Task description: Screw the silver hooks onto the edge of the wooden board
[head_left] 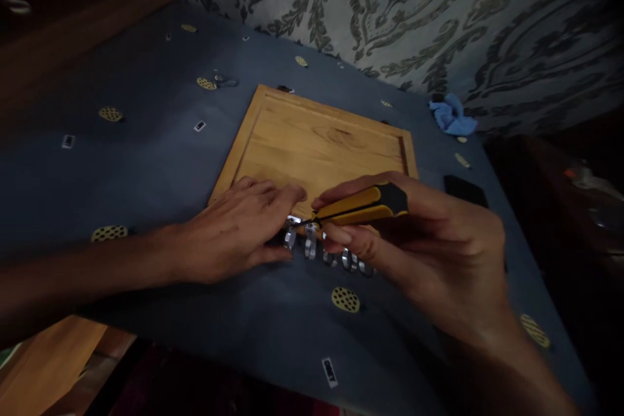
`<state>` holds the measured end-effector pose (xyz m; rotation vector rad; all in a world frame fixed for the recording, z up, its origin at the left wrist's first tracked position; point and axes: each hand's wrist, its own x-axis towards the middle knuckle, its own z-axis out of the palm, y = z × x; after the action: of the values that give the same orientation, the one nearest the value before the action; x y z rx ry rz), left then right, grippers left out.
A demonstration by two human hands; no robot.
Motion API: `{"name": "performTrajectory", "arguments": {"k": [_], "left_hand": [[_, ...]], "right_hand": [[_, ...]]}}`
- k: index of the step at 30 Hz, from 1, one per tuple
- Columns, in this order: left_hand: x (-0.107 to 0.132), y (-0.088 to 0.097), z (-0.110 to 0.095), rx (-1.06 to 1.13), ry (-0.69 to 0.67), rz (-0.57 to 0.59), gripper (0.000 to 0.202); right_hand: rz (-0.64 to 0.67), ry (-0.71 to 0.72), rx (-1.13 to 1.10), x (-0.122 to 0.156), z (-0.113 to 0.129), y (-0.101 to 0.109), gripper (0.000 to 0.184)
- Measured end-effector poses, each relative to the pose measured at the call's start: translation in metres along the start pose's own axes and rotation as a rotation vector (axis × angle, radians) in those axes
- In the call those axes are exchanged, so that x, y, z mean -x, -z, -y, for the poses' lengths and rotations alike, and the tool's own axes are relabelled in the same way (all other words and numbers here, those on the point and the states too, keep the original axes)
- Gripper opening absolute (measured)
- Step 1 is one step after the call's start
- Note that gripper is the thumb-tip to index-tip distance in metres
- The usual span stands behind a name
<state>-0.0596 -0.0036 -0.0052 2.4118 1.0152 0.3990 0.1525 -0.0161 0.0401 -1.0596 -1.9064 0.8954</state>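
My right hand is closed around a screwdriver with a yellow and black handle. Its shaft points left, and the tip is at a shiny metal hook on the near edge of a framed wooden board. My left hand grips that near edge, fingers over the wood and thumb on the near side, close beside the hook. More metal hooks hang in a row along the edge, partly hidden by my right fingers. Whether the tip sits in a screw is too small to tell.
The board lies on a table with a dark blue patterned cover. A blue cloth is at the back right, by the patterned wall. A black flat object lies right of the board; a small metal piece lies behind left.
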Motion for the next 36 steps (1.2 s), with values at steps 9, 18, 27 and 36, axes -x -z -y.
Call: {"name": "performTrajectory", "arguments": {"k": [9, 18, 27, 36], "left_hand": [[0.001, 0.001, -0.001, 0.029, 0.013, 0.003, 0.047], [0.001, 0.001, -0.002, 0.035, 0.007, 0.000, 0.047], [0.002, 0.001, -0.003, 0.013, 0.021, -0.010, 0.050], [0.001, 0.000, -0.002, 0.025, 0.017, -0.013, 0.048]], "right_hand": [[-0.288, 0.124, 0.105, 0.006, -0.004, -0.013, 0.014], [-0.338, 0.038, 0.157, 0.011, -0.009, -0.007, 0.013], [-0.349, 0.050, 0.078, 0.009, -0.013, -0.010, 0.015], [-0.322, 0.034, 0.072, 0.011, -0.019, -0.010, 0.015]]}}
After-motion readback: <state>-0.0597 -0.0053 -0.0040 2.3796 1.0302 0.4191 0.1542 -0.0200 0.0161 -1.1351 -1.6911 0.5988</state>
